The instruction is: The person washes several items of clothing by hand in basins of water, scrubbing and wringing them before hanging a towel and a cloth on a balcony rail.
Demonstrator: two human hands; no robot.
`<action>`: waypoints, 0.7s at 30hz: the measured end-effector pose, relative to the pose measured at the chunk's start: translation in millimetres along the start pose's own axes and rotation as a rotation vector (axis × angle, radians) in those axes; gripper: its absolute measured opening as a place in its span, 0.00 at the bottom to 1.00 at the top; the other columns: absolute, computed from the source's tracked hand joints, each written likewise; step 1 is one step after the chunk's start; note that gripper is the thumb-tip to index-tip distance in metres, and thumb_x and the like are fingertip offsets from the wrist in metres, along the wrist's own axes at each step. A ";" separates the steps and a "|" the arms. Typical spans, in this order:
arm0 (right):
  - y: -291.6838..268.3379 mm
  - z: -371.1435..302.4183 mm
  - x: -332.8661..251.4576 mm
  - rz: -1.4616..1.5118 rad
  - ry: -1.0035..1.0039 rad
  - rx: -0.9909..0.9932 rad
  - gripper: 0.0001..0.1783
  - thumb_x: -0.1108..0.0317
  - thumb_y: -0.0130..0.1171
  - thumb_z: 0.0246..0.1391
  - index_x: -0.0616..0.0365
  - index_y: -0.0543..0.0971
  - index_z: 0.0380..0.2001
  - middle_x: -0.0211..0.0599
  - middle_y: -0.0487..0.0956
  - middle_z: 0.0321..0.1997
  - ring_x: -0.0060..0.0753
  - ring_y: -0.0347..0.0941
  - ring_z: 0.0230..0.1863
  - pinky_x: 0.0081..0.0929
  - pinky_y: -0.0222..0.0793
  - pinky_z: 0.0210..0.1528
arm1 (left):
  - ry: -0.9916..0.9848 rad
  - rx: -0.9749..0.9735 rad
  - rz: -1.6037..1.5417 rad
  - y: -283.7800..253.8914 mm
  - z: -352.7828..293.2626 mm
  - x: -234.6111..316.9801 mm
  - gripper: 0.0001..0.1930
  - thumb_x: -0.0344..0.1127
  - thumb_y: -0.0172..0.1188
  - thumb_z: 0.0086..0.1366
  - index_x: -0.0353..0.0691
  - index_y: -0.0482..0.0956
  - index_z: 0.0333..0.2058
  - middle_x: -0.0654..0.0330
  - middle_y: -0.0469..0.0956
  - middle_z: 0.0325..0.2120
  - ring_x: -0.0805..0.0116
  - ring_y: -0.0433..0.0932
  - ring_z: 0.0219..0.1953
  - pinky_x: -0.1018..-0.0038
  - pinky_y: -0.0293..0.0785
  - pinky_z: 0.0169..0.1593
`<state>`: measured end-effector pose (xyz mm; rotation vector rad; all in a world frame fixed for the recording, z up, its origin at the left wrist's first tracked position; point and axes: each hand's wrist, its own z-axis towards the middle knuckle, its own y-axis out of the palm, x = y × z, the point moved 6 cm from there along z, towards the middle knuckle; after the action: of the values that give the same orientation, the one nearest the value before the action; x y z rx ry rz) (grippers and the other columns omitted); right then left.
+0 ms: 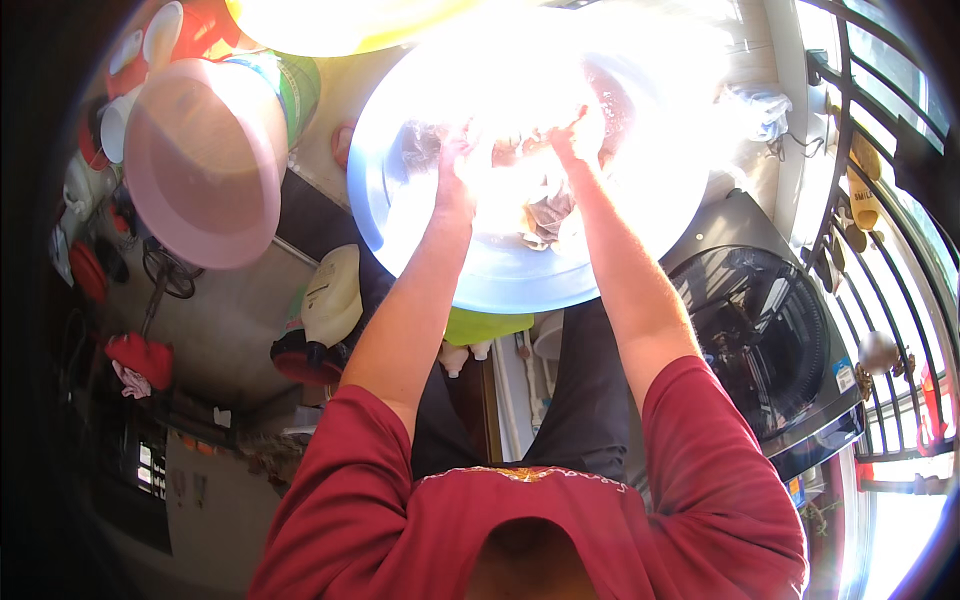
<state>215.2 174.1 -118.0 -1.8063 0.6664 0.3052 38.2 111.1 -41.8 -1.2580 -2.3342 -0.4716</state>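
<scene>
Both my arms reach into a large light-blue plastic basin (515,292) holding water, and strong glare whitens much of its inside. At its left-middle my left hand (458,160) grips one end of a wet cloth (512,150), its fingertips washed out by the light. To the right, my right hand (577,137) is closed at the other end of that cloth. A greyish-brown bunch of fabric (549,215) lies nearer me in the basin, below and between the hands; whether it belongs to the same piece I cannot tell.
A pink basin (203,165) stands at the left, and a yellow basin (330,30) is at the far edge. Near my left forearm is a cream bottle (332,297). On the right sit a black round-lidded appliance (755,335) and a barred window (900,290).
</scene>
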 end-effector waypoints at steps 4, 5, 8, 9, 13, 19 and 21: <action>-39.2 -15.0 -45.1 0.486 0.177 -0.389 0.13 0.76 0.49 0.48 0.61 0.73 0.40 0.36 0.75 0.37 0.22 0.69 0.37 0.18 0.64 0.37 | -0.063 -0.088 -0.421 7.1 27.8 -29.4 0.15 0.42 0.50 0.63 0.37 0.70 0.43 0.60 0.74 0.35 0.73 0.72 0.36 0.79 0.71 0.36; -53.4 -28.1 -61.8 0.506 0.154 -0.399 0.12 0.76 0.49 0.50 0.60 0.73 0.39 0.35 0.75 0.37 0.22 0.69 0.38 0.19 0.64 0.38 | -0.085 -0.115 -0.511 10.1 28.2 -30.4 0.15 0.42 0.50 0.63 0.37 0.70 0.42 0.61 0.73 0.35 0.72 0.72 0.36 0.79 0.71 0.36; -103.5 -85.3 -151.3 0.627 -0.205 -0.457 0.09 0.75 0.50 0.51 0.59 0.74 0.37 0.35 0.74 0.36 0.28 0.69 0.41 0.23 0.62 0.48 | -0.175 -0.221 -0.758 22.2 20.1 -21.8 0.15 0.42 0.50 0.63 0.38 0.70 0.42 0.61 0.73 0.34 0.72 0.72 0.36 0.78 0.71 0.36; -121.0 -96.2 -180.0 0.322 -0.346 -0.479 0.13 0.81 0.51 0.45 0.58 0.74 0.37 0.37 0.73 0.35 0.34 0.68 0.43 0.26 0.62 0.48 | -0.202 -0.251 -0.819 27.6 13.5 -20.5 0.14 0.42 0.50 0.63 0.38 0.70 0.41 0.61 0.73 0.34 0.72 0.72 0.36 0.78 0.71 0.37; -99.1 -133.0 -165.8 0.384 -0.527 -0.399 0.13 0.82 0.51 0.44 0.61 0.73 0.36 0.40 0.71 0.35 0.40 0.68 0.34 0.28 0.65 0.35 | -0.289 -0.336 -0.983 37.0 -5.0 -31.1 0.14 0.42 0.50 0.63 0.39 0.71 0.40 0.61 0.73 0.33 0.71 0.73 0.35 0.77 0.71 0.37; -54.6 -97.6 -126.9 0.146 -0.487 -0.348 0.07 0.71 0.53 0.47 0.59 0.73 0.32 0.39 0.73 0.29 0.40 0.69 0.29 0.30 0.66 0.33 | -0.273 -0.133 -0.894 33.3 -1.6 -41.9 0.13 0.42 0.50 0.62 0.40 0.71 0.39 0.62 0.73 0.31 0.70 0.73 0.35 0.76 0.71 0.37; -43.5 -62.6 -101.4 0.115 -0.274 -0.386 0.08 0.68 0.54 0.47 0.57 0.74 0.31 0.38 0.73 0.28 0.40 0.70 0.28 0.30 0.66 0.33 | -0.191 -0.069 -0.687 34.9 0.3 -31.6 0.12 0.42 0.50 0.62 0.40 0.71 0.38 0.62 0.73 0.30 0.70 0.73 0.35 0.76 0.71 0.38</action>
<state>151.1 154.0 -10.4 -2.0410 0.5422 0.7877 83.0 107.8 -55.8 -0.5025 -2.9103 -0.6691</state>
